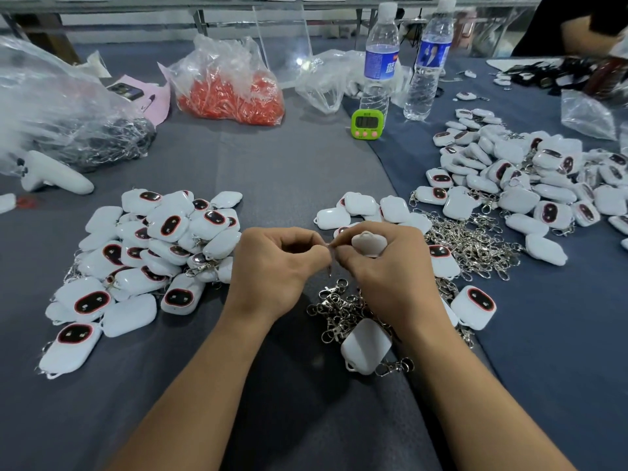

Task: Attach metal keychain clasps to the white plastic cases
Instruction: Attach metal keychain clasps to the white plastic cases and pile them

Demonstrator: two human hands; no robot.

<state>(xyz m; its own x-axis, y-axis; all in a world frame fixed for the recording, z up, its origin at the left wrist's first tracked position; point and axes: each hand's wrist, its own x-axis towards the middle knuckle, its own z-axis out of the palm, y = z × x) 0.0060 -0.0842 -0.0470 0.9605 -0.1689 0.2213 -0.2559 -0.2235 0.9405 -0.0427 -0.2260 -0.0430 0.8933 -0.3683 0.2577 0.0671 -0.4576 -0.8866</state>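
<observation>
My right hand [384, 266] grips a white plastic case [368, 243] above the table's middle. My left hand [275, 263] pinches a small metal keychain clasp [329, 258] against the case's edge; most of the clasp is hidden by my fingers. Loose clasps [339, 309] lie in a heap under my hands, and more [472, 243] spread to the right. A pile of cases with clasps [149, 253] lies on the left. One case [365, 345] with a clasp lies near my right wrist. Plain cases [367, 207] sit just beyond my hands.
Two water bottles [379, 62] and a green timer [366, 124] stand at the back. A bag of red parts [234, 86] and a clear bag of metal clasps [85, 130] lie back left. A large heap of cases [530, 178] fills the right. Another person's arm [584, 32] shows top right.
</observation>
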